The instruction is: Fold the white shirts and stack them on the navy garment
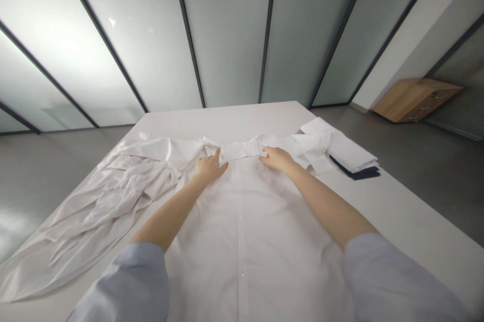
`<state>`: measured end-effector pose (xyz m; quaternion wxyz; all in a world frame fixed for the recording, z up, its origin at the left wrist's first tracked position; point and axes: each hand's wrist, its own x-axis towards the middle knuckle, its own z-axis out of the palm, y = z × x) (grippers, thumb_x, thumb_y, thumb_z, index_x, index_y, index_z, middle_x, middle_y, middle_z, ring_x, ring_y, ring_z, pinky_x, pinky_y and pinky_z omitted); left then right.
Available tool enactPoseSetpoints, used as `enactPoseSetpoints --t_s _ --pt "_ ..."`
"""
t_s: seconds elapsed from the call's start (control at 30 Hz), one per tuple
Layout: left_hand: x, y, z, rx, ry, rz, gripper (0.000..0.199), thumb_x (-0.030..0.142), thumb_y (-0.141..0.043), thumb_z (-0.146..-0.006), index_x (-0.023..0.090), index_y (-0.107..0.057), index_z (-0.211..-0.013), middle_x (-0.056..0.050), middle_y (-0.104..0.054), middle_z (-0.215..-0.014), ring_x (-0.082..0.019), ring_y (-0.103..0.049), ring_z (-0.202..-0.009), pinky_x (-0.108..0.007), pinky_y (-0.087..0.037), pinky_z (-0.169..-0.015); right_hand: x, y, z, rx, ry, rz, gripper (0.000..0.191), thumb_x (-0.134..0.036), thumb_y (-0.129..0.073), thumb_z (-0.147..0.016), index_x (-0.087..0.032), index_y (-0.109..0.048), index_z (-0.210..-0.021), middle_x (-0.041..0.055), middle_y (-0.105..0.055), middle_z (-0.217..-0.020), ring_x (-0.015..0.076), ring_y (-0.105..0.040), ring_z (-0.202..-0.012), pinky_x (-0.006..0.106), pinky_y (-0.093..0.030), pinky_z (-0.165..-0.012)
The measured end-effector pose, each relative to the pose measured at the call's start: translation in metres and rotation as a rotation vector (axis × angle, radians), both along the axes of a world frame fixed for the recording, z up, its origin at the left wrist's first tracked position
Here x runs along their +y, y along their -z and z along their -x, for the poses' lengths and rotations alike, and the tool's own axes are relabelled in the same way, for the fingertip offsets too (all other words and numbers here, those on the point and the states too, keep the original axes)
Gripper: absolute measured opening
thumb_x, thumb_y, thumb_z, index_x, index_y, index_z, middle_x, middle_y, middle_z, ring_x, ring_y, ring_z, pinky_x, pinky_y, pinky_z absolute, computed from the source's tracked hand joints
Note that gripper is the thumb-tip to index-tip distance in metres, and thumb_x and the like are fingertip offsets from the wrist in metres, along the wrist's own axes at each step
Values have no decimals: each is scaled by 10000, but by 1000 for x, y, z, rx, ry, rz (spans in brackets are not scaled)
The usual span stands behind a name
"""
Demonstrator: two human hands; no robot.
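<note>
A white button-up shirt (280,241) lies front side up on the table, its placket running down the middle and its collar (242,150) at the far end. My left hand (209,167) rests at the collar's left side, index finger stretched away and thumb spread to the right. At the right side of the collar is my right hand (279,158), its fingers bent and the tips a little apart on the cloth. Whether any fabric is pinched under those fingertips cannot be made out.
Loose, crumpled white fabric (109,201) covers the left of the table (401,221). Folded white cloth (344,145) sits on a dark blue piece (359,174) by the right edge. A wooden cabinet (412,98) stands beyond, near frosted glass panels (230,29).
</note>
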<state>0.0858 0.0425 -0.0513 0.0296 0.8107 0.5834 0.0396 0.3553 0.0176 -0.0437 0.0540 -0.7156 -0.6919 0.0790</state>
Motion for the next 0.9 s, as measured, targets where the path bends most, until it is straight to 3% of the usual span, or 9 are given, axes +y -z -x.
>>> enactPoseSetpoints --t_s 0.13,0.3,0.37,0.43,0.53,0.63,0.7,0.8,0.9 --pt "39 2 -16 -302 24 98 709 388 -508 -885 187 -254 -1515 -70 -705 -1042 -224 -644 -1004 -325 -464 -893 39 7 9 215 60 -69 564 -358 -551 -881 -176 -453 -1406 136 -621 -1278 242 -590 -1136 301 -436 -916" --pt "75 10 -30 -489 -20 204 496 304 -431 -903 162 -525 -1368 -92 -706 -1097 -214 -649 -1015 -322 -478 -905 72 15 13 398 70 -3 438 -218 -486 -881 -148 -582 -1302 105 -656 -1235 204 -622 -1081 268 -450 -910" --pt "84 6 -31 -550 -59 178 522 327 -305 -958 180 -423 -1444 -108 -640 -1260 -208 -605 -1137 -324 -475 -920 79 12 11 472 76 -50 488 -253 -368 -934 -169 -480 -1401 99 -589 -1341 190 -587 -1157 279 -459 -918" --pt "90 1 -30 -608 -96 128 568 342 -228 -981 206 -209 -1533 -102 -479 -1454 -187 -478 -1306 -315 -446 -974 81 9 9 572 83 -139 557 -289 -259 -967 -197 -269 -1515 91 -407 -1506 172 -460 -1311 307 -433 -981" --pt "84 0 -29 -487 -48 79 634 382 -276 -973 201 -87 -1550 -87 -283 -1571 -189 -306 -1422 -324 -364 -1069 71 7 10 582 27 -166 619 -324 -273 -960 -173 -145 -1547 82 -240 -1584 161 -282 -1423 329 -327 -1094" --pt "60 12 -28 -204 56 74 690 513 -378 -925 203 -227 -1522 -102 -233 -1587 -271 -249 -1443 -411 -276 -1133 40 12 19 377 -111 -80 621 -367 -387 -930 -176 -285 -1512 85 -297 -1563 198 -263 -1432 338 -239 -1146" --pt "41 22 -28 -72 40 88 728 605 -357 -900 209 -278 -1506 -120 -210 -1591 -329 -207 -1450 -508 -230 -1138 13 18 26 206 -153 -18 617 -448 -442 -915 -210 -363 -1478 100 -321 -1551 261 -267 -1428 401 -227 -1150" --pt "22 32 -26 21 -34 104 776 668 -262 -887 206 -276 -1511 -137 -174 -1597 -374 -138 -1458 -621 -161 -1120 -22 30 32 17 -78 69 691 -607 -416 -899 -223 -370 -1472 150 -271 -1563 380 -205 -1430 556 -203 -1118" --pt "22 35 -25 43 -68 88 799 694 -226 -872 221 -269 -1515 -129 -162 -1602 -378 -116 -1460 -643 -130 -1116 -36 40 30 -56 -2 87 764 -702 -321 -888 -247 -305 -1501 159 -179 -1591 432 -127 -1433 643 -134 -1091"
